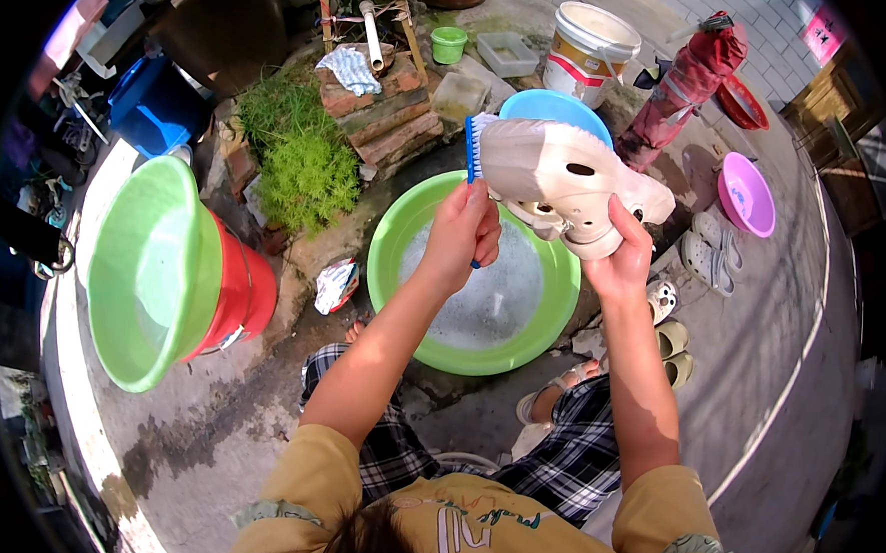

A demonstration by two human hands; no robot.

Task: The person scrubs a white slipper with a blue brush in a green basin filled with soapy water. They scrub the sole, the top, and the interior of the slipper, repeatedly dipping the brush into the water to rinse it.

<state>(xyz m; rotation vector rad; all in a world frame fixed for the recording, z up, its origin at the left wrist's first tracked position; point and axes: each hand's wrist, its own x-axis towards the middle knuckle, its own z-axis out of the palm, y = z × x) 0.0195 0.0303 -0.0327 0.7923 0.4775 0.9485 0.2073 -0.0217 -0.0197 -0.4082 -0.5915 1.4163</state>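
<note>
My left hand (pixel 462 229) is closed round the handle of a blue scrubbing brush (pixel 470 150) with white bristles. Those bristles meet the end of a cream-coloured clog (pixel 554 162), which has holes in its upper. Gripping the clog near its other end is my right hand (pixel 620 248), thumb on its side. Both hands are raised above a light green basin (pixel 401 319) that holds cloudy, sudsy water (pixel 492 304). A blue basin (pixel 557 106) stands behind, partly hidden by the clog.
At left, a large green basin (pixel 114 249) leans on a red bucket (pixel 247 296). Several clogs (pixel 704 258) sit on the concrete at right, near a pink basin (pixel 746 194). Stacked bricks (pixel 391 124), a white bucket (pixel 587 54) and green plants (pixel 304 159) are beyond.
</note>
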